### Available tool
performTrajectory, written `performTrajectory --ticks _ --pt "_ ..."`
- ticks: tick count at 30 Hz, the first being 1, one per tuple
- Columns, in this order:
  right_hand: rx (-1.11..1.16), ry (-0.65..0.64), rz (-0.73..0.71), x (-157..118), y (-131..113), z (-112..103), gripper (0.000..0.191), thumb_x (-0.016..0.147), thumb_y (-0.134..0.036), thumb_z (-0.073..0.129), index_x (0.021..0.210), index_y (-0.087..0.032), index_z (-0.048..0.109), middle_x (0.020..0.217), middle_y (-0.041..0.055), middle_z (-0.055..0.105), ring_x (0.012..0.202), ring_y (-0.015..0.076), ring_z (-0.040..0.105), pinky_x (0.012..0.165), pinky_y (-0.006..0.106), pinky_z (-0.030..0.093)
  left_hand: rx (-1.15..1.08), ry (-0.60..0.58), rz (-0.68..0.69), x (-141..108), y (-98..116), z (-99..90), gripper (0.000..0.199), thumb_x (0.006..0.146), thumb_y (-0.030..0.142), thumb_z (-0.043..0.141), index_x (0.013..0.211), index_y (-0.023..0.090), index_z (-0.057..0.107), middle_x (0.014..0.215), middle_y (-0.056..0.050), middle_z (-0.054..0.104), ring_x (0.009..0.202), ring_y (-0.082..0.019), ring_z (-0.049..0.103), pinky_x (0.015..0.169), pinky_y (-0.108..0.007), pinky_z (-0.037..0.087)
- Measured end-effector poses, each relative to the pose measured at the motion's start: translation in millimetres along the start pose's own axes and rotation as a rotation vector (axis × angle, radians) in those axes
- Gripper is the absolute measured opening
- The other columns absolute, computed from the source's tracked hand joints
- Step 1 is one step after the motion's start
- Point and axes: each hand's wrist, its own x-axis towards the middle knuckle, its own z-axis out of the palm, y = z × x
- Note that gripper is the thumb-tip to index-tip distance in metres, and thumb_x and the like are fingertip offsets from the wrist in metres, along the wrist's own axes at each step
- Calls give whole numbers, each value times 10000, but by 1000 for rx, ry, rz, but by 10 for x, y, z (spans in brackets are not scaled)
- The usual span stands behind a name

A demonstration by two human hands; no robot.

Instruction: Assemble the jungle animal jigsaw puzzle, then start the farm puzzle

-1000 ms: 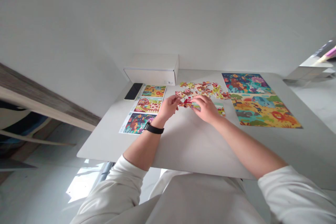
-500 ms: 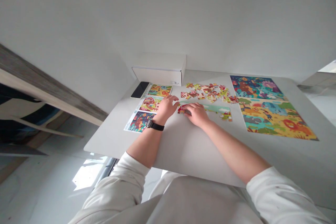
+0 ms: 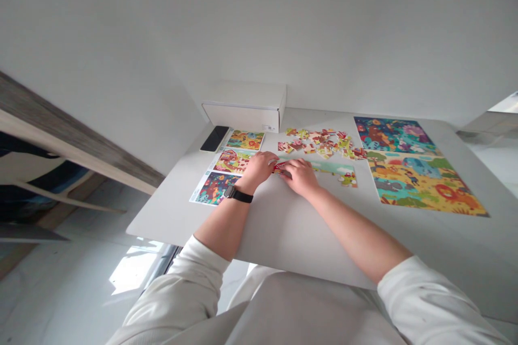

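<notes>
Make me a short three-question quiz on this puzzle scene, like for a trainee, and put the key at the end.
1. On which wrist is the black watch worn?
2. The puzzle section showing between the left hand and the right hand is mainly: a) purple, b) red, c) black.
3. True or false: the loose puzzle pieces lie nearer the person than both hands.

Key:
1. The left.
2. b) red.
3. False: they lie on the table beyond both hands.
</notes>
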Motion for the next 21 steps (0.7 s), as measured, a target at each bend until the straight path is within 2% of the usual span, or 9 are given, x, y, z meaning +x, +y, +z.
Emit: performTrajectory --ticks 5,9,15,21 --pt "-12 -9 -9 7 13 23 256 1028 -319 748 1265 -288 839 1347 111 797 1241 359 652 1072 528 497 33 -51 7 -11 11 -4 281 992 176 644 1158 243 860 1256 -128 839 1200 -342 774 1118 -469 574" --pt "-19 -7 -31 -2 19 19 277 1025 -315 738 1281 -299 843 1340 110 802 1235 364 646 1071 539 500 47 -74 15 -16 11 -13 292 972 168 667 1163 266 864 1242 -116 838 1187 -334 774 1120 -459 572" --pt "-35 -28 -39 -31 -2 0 279 1060 -331 696 1288 -256 840 1382 112 789 1249 362 635 1082 531 488 83 -102 56 -26 10 -18 238 1013 260 693 1185 249 857 1246 -128 824 1190 -335 762 1128 -472 558" --pt "-33 -33 -41 -45 11 9 278 1049 -278 698 1288 -253 837 1376 118 790 1267 361 635 1100 528 481 139 -132 59 -14 8 23 200 1001 273 720 1136 246 865 1241 -129 810 1171 -331 752 1124 -476 554"
